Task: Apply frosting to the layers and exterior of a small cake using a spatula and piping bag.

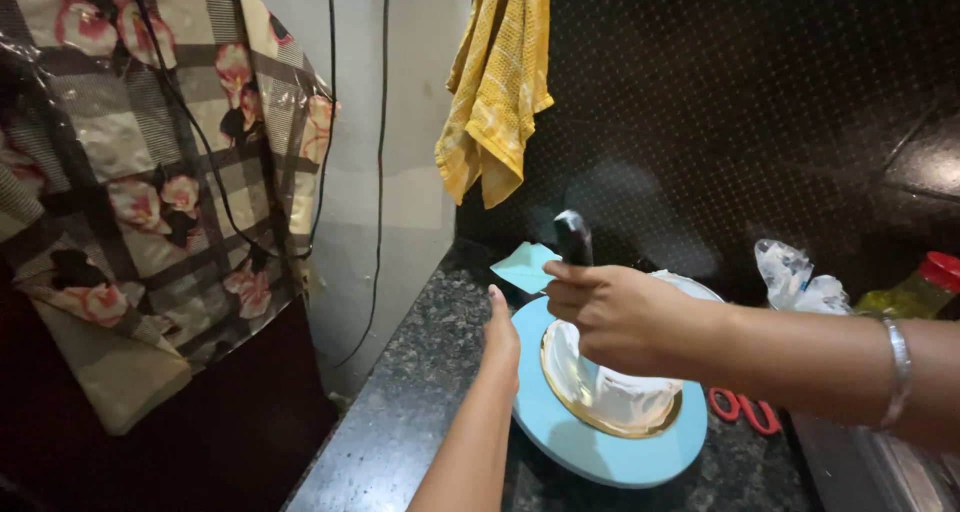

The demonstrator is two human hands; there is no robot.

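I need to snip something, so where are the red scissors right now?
In the head view, the red scissors lie on the dark granite counter at lower right, beside the round light blue board and partly hidden under the right hand's forearm.

1. Dark speckled stone worktop [420, 372] runs along the right
2. Far wall [760, 112] is glossy black with a fine dotted pattern
3. Pale wall [400, 172] at left carries hanging black cables [380, 172]
4. Yellow towel [497, 82] hangs at top
5. Floral checked cover [140, 192] drapes furniture at left
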